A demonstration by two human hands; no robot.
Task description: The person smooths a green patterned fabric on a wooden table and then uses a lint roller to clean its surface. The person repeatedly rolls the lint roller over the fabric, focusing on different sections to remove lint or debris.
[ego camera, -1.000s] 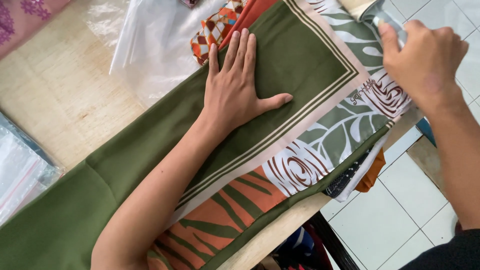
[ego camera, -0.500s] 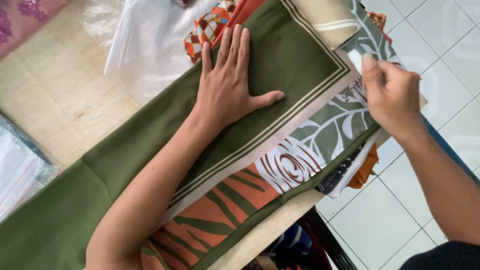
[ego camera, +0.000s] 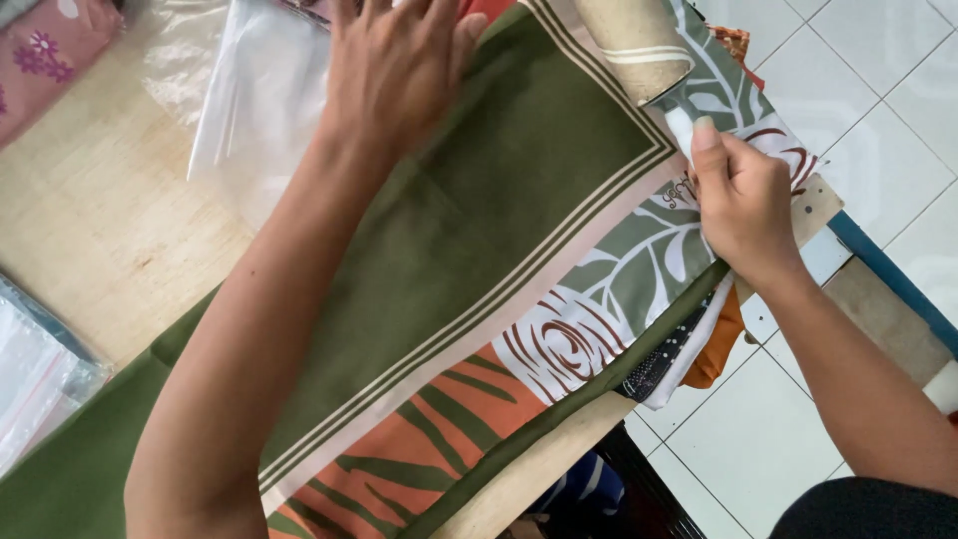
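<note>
An olive-green cloth (ego camera: 479, 240) with cream stripes and a border of leaf, rose and orange patterns lies spread over the wooden table (ego camera: 90, 240). My left hand (ego camera: 394, 65) presses flat on the green field near the far edge, fingers apart. My right hand (ego camera: 740, 200) pinches the patterned border at the table's right edge, thumb up against a small white piece. A folded-over corner of the cloth (ego camera: 639, 45) shows its beige back just above that hand.
A clear plastic bag (ego camera: 249, 100) lies at the far side, a pink flowered cloth (ego camera: 50, 60) at top left, more plastic packets (ego camera: 35, 369) at left. Other folded fabrics (ego camera: 699, 349) hang under the cloth at the table edge. White floor tiles (ego camera: 878, 90) lie right.
The view has shifted. My left hand slid farther up the green cloth. My right hand came down from the far corner to the patterned border, and the corner now lies folded over.
</note>
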